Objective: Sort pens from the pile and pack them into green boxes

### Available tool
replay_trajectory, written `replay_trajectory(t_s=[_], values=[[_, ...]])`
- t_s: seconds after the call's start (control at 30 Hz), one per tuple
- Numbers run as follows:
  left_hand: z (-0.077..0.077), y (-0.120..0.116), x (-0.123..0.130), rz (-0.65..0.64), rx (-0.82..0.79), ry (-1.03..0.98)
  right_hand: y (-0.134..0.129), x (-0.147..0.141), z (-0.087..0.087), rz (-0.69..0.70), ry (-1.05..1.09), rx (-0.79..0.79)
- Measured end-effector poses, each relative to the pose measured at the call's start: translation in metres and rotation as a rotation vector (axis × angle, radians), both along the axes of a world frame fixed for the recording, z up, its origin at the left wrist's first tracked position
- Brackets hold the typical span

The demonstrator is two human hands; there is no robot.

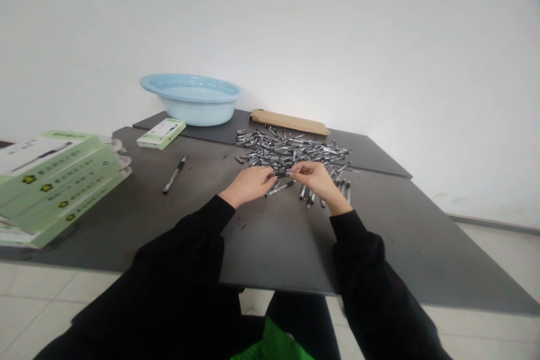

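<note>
Between my two hands lies a pen (281, 174) with a dark grip, held level just in front of a heap of pens (287, 149). My left hand (250, 184) closes on its left end, and my right hand (314, 179) pinches the right end. Below them another pen (279, 188) rests on the table. Several more pens (310, 194) lie under and beside my right wrist. Farther left, a single pen (175, 174) lies apart from the heap.
Stacked green-and-white boxes (63, 180) stand at the left, their end flaps open. One flat box (161, 134) lies near a light blue basin (194, 98). Behind the heap is a brown cardboard piece (289, 121). The dark table (278, 247) has its front edge near my lap.
</note>
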State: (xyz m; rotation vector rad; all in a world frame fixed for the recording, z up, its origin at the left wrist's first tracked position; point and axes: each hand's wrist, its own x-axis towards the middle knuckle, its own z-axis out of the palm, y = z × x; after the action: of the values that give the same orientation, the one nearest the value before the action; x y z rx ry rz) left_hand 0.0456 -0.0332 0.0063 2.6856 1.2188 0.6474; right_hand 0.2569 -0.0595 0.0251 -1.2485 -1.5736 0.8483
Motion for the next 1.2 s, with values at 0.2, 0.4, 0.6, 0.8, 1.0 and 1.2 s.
replay_trajectory(t_s=[0.2,0.4,0.6,0.8,1.0,1.2], values=[[0.002,0.001,0.002,-0.074,-0.131,-0.198,-0.001,-0.001,-0.001,-0.009,0.082,0.037],[0.000,0.007,0.008,-0.146,-0.333,-0.392,0.008,0.001,-0.015,-0.022,0.238,-0.013],[0.003,0.005,0.010,-0.143,-0.649,-0.616,0.009,-0.003,-0.021,0.027,0.408,-0.129],[0.010,0.000,0.010,-0.068,-1.058,-0.767,0.005,-0.019,-0.022,0.008,0.469,-0.132],[0.006,-0.003,0.012,-0.113,-1.134,-0.795,0.004,-0.018,-0.021,0.012,0.508,-0.137],[0.012,-0.005,0.009,-0.082,-1.231,-0.864,0.003,-0.019,-0.021,-0.004,0.542,-0.113]])
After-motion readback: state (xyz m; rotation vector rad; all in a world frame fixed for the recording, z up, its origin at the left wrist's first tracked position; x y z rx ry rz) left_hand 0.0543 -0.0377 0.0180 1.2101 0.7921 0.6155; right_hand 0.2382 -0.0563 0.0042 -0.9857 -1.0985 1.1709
